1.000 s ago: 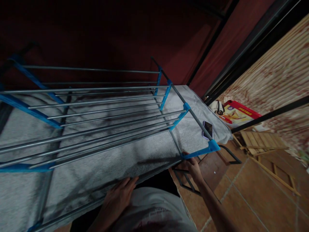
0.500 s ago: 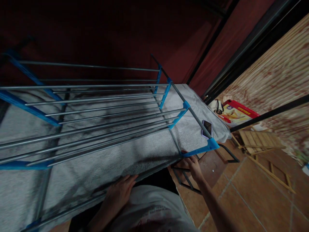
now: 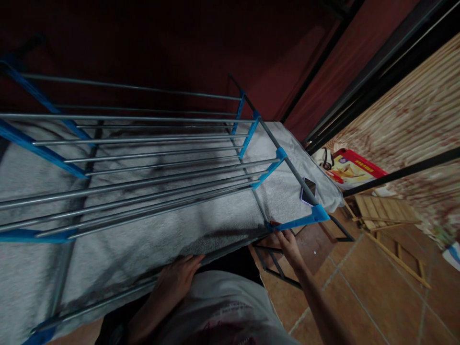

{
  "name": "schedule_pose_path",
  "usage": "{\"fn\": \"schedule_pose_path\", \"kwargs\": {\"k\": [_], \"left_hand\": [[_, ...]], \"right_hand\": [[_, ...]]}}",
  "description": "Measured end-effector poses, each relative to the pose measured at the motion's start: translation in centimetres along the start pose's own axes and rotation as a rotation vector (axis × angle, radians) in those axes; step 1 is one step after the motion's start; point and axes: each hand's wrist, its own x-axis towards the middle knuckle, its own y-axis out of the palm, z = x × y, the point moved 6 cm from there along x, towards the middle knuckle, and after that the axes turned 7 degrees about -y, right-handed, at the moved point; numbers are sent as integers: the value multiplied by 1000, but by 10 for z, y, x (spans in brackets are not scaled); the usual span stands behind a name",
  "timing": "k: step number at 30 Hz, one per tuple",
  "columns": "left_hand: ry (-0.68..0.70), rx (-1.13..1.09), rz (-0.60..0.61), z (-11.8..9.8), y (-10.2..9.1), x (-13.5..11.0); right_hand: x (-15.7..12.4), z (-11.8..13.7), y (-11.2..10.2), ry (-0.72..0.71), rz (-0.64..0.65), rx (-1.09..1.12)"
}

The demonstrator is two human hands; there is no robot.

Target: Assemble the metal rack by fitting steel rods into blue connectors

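Observation:
A drying rack of grey metal bars (image 3: pixel 136 180) with blue plastic end brackets (image 3: pixel 304 219) stretches across the left and middle of the view. It lies over a bed-like surface covered with a grey plush cloth (image 3: pixel 201 218). My right hand (image 3: pixel 288 245) is closed around the rack's near right corner, where a blue bracket meets the bars. My left hand (image 3: pixel 181 274) lies at the near edge, over the rack's front bar. Its fingers are stretched out to the right and its thumb is hidden.
A phone (image 3: pixel 308 191) lies on the cloth beyond the right end bar. Below that end stands a low brown-topped stool (image 3: pixel 316 244). A wooden folding chair (image 3: pixel 386 209), a red and yellow box (image 3: pixel 359 167) and a corrugated wall (image 3: pixel 406 105) are at right. Behind is a dark red wall (image 3: pixel 201 43).
The view has turned slightly, so the rack's left side sits a little higher in the picture. Both hands keep their places on the rack.

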Motion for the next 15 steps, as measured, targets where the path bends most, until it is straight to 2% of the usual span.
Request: {"fn": "schedule_pose_path", "kwargs": {"k": [8,15], "left_hand": [[16,-11,-63,1,-1,-2],[-34,25,29,-5,-2,-1]], "right_hand": [[0,2,-1,-15,1,-47],[0,4,-1,-15,8,-57]]}}
